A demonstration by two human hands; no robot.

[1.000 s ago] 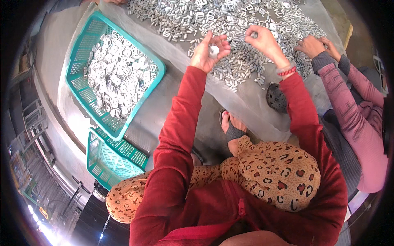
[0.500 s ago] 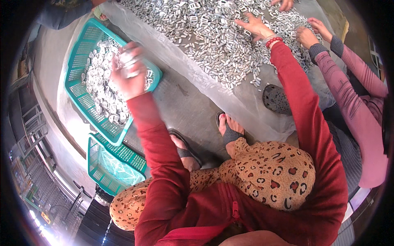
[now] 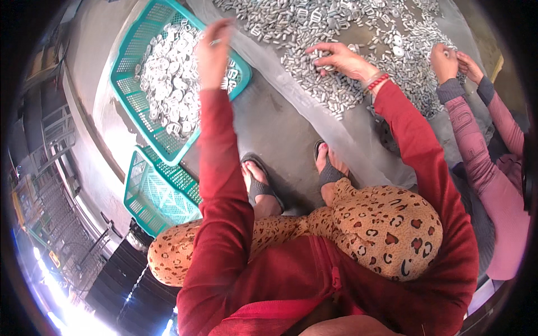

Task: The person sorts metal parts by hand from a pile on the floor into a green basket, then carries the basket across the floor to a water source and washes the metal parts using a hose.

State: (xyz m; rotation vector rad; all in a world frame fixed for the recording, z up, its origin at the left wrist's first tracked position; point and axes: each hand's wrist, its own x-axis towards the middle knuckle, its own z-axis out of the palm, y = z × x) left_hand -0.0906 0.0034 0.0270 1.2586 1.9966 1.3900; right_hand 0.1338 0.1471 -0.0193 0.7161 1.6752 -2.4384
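My left hand (image 3: 213,50) is stretched out over a teal plastic basket (image 3: 126,84) that holds several small silvery metal pieces (image 3: 168,78). Its fingers point away from me, and a small glint shows by the thumb; I cannot make out whether it holds anything. My right hand (image 3: 342,59) rests on a wide heap of small metal parts (image 3: 347,22) spread on a grey sheet (image 3: 291,129). Its fingers are spread and touch the parts at the heap's near edge. Both arms wear red sleeves, and a red bracelet sits on the right wrist.
A second teal basket (image 3: 159,196) lies nearer me on the left, with nothing seen in it. My sandalled feet (image 3: 260,185) rest on the grey sheet. Another person's hands (image 3: 454,61), in pink sleeves, work at the heap on the right. Dark racks stand at far left.
My left hand swung from the heap to the left and now reaches farther over the filled basket. My right hand stayed on the heap, shifting slightly toward its near edge.
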